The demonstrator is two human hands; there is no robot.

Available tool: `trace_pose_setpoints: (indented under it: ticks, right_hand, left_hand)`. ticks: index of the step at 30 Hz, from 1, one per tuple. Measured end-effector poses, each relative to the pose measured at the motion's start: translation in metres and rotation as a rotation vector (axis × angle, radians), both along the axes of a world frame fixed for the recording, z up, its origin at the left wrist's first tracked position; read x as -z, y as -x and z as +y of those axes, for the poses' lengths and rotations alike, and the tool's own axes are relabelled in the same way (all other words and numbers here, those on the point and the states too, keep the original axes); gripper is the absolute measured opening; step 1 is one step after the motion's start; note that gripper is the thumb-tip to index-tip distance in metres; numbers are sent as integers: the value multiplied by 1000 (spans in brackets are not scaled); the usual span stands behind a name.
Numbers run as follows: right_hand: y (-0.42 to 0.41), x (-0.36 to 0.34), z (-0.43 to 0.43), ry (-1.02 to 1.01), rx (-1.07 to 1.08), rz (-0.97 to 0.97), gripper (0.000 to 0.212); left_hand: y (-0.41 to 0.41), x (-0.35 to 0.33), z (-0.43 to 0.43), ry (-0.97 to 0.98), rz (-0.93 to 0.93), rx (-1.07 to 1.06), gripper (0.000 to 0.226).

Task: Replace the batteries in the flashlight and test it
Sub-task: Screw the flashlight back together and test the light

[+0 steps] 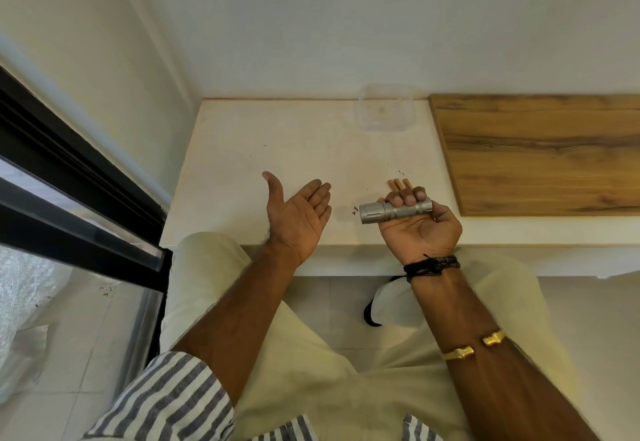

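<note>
Soft, even daylight fills the scene, brightest at the window (69, 219) on the left, with no hard glare. Shadows under the hands on the pale table (242, 163) are faint. Wide-angle distortion bends the window frame and walls toward the edges. Focus is sharp throughout.

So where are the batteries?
The batteries lie on the white counter, just beyond the right hand holding the flashlight.
</note>
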State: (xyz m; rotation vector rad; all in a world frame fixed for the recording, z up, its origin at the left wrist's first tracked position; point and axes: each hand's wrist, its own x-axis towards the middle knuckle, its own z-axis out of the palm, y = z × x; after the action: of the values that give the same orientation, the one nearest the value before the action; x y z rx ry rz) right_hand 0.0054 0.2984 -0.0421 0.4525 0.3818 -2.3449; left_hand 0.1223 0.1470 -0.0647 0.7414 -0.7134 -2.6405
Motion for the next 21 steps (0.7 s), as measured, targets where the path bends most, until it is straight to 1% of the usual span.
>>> trace_pose_setpoints:
  ticks: [14,21]
  right_hand:
    - [2,2,2,30,-13,20,15]
    - [2,2,3,34,-3,12,16]
  left_hand:
    - [1,1,4,13,-18,8,111]
    - [1,-1,4,16,-4,31,115]
